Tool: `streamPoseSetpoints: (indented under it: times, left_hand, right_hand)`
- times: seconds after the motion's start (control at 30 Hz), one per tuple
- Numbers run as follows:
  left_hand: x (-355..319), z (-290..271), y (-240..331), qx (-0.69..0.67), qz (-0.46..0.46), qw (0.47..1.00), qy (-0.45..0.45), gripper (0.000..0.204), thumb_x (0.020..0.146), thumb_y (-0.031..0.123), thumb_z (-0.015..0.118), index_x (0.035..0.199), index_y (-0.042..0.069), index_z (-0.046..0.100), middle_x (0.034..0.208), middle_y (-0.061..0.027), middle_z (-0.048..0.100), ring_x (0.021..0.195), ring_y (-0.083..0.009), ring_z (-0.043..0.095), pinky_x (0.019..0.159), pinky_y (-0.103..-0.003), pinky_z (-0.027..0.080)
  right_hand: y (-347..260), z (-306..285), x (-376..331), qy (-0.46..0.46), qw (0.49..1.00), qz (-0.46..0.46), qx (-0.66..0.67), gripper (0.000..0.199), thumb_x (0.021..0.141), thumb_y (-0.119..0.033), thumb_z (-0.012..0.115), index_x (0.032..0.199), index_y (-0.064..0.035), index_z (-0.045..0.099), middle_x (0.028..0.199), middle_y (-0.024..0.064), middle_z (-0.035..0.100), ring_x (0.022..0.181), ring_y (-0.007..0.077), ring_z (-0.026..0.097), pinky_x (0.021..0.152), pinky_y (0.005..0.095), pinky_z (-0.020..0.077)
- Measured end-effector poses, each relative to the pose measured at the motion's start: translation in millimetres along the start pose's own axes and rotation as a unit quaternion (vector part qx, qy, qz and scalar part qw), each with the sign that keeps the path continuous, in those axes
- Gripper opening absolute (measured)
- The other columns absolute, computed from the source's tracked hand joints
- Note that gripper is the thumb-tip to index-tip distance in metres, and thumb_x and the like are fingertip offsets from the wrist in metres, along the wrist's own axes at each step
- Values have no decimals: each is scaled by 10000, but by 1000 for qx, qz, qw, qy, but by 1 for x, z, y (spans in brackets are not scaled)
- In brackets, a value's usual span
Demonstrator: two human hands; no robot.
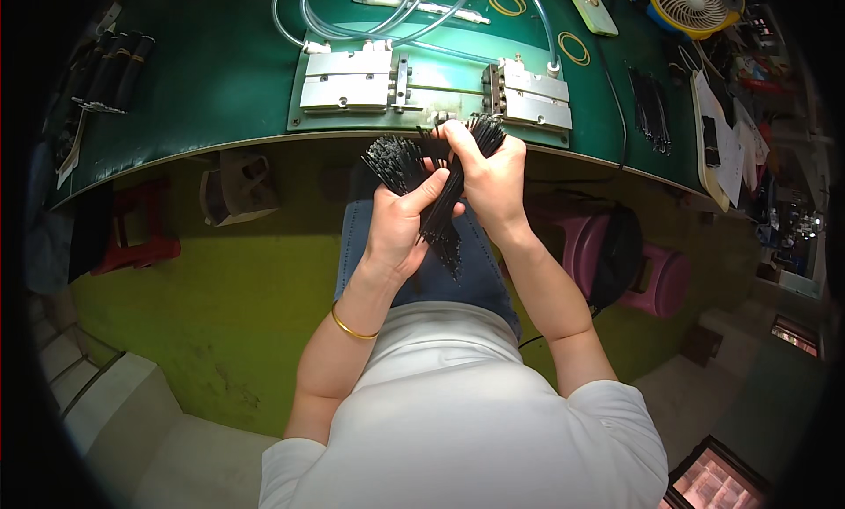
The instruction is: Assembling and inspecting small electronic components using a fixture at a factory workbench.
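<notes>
My left hand [398,226] is closed round a thick bundle of thin black wires [392,160], whose cut ends fan out at the upper left. In my right hand [497,185] is a second bunch of black wires [487,131], held slantwise. The two bunches cross between my hands, and loose ends hang down to a point [449,256] over my lap. Both hands are just in front of the bench edge, below a metal fixture with a left silver block [346,82] and a right silver block [537,97]. Some fingertips are hidden behind the wires.
On the green bench [211,78] lie tied black wire bundles [114,69] at the left and loose black wires [650,109] at the right. Clear air hoses, a white pen [422,7], rubber bands [574,48] and a yellow-blue fan [691,6] are behind. A pink stool [585,249] stands right.
</notes>
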State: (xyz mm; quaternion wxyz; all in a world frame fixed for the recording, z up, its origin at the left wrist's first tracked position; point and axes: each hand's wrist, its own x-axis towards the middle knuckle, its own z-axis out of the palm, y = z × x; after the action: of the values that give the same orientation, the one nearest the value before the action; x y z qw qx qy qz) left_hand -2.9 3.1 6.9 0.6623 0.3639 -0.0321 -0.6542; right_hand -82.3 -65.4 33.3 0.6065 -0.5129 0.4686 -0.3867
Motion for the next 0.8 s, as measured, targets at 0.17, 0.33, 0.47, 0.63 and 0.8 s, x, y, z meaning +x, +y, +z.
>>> streamPoseSetpoints:
  times: [0.17,0.33,0.47,0.63,0.8]
  left_hand:
    - [3,0,-2,-11,14,1000,-4,76,807,30,553,880,11,540,796,-49,573,645,-119,570,536,-261,515]
    - [3,0,-3,-1,12,1000,-13,69,807,40,557,870,19,540,789,-49,573,643,-121,568,530,-258,508]
    - [2,1,-2,-3,-7,1000,-10,66,807,54,561,864,27,540,781,-49,574,634,-120,565,518,-254,498]
    - [2,-5,-5,-15,12,999,-26,77,806,64,565,873,33,543,779,-44,575,636,-114,565,507,-250,490]
    - [2,-3,-4,-12,20,1000,-12,87,802,53,569,883,38,541,800,-34,574,643,-109,567,501,-245,492]
  right_hand:
    - [2,-2,3,-6,1000,2,17,157,791,-114,577,734,25,620,598,10,562,506,53,504,454,198,412]
    - [11,-2,4,3,999,-25,30,144,785,-113,589,740,21,619,630,13,571,520,52,505,469,191,413]
    - [5,-3,1,-15,999,-36,9,154,783,-122,594,723,18,617,621,21,579,495,56,511,419,193,400]
    - [-2,1,-5,-32,999,-32,19,191,789,-148,584,705,20,619,561,34,577,401,57,488,296,204,353]
    - [-3,1,-5,-17,1000,6,0,174,796,-149,574,767,13,632,568,-7,546,464,38,486,390,183,364]
